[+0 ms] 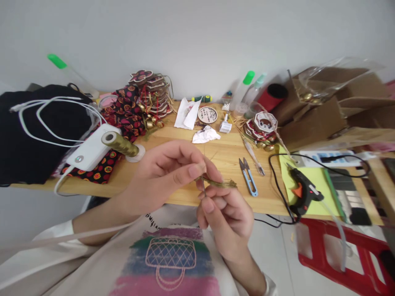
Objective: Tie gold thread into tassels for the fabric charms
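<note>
My left hand [173, 174] is closed, thumb against forefinger, on one end of an olive-gold thread tassel [222, 184]. The tassel's loose strands stretch to the right, over the fingers of my right hand [226, 218]. Between the thumb and finger of that hand, a thin dark rod or stiff cord [204, 190] is pinched; it runs up toward the left fingertips, and its exact kind is too small to tell. Both hands are close together above the front edge of the wooden table. Blue thread snips [248, 176] lie just to the right.
A spool of olive thread [120, 144] leans by a white power bank [94, 148] at left. Stacked patterned ornaments [156, 94] stand at the back. On the right are a black glue gun [305, 191] with its cable, a cardboard box [314, 115] and a red stool [342, 255].
</note>
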The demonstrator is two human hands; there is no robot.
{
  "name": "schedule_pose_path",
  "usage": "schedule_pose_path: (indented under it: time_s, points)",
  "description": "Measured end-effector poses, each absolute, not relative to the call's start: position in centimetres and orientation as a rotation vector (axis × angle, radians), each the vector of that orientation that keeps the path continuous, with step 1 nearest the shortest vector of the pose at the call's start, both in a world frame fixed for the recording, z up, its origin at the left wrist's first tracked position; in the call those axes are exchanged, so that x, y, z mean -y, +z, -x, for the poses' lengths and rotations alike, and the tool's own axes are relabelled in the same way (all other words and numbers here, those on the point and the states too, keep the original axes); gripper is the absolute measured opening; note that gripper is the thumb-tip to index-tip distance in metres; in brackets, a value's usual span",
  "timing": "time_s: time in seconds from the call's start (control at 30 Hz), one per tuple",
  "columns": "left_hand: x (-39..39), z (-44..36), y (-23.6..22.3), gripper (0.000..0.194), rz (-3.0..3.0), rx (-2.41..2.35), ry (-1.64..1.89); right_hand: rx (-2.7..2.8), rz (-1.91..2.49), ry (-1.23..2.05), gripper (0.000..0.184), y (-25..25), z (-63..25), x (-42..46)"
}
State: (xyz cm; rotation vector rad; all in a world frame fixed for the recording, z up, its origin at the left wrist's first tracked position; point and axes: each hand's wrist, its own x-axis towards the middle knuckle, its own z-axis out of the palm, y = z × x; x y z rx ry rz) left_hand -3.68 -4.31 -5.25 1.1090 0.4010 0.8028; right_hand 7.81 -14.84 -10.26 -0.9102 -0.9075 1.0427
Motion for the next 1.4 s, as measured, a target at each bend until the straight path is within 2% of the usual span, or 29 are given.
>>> schedule_pose_path:
  time_s: [0.27, 0.77, 0.97, 1.13, 1.4]
  points:
    - [4.24, 3.53, -5.27, 0.007, -1.098, -0.417, 0.804, 0.889, 0.897, 1.069, 0.018, -10.22, -7.84, 14.81]
    - [4.25, 3.31, -5.09, 0.008, -1.163, -0.486, 0.850, 0.869, 0.903, 1.079, 0.010, -9.93, -7.77, 14.50]
    - [4.28, 3.23, -5.26, 0.006, -1.125, -0.473, 0.828, 0.843, 0.975, 1.080, 0.001, -9.63, -7.67, 14.32]
    - [4.25, 3.13, -5.33, 0.007, -1.156, -0.519, 0.849, 0.844, 1.022, 1.059, 0.008, -9.45, -7.67, 14.28]
    - [4.23, 2.98, -5.50, 0.006, -1.112, -0.495, 0.839, 0.808, 0.998, 1.062, 0.003, -9.47, -7.77, 14.33]
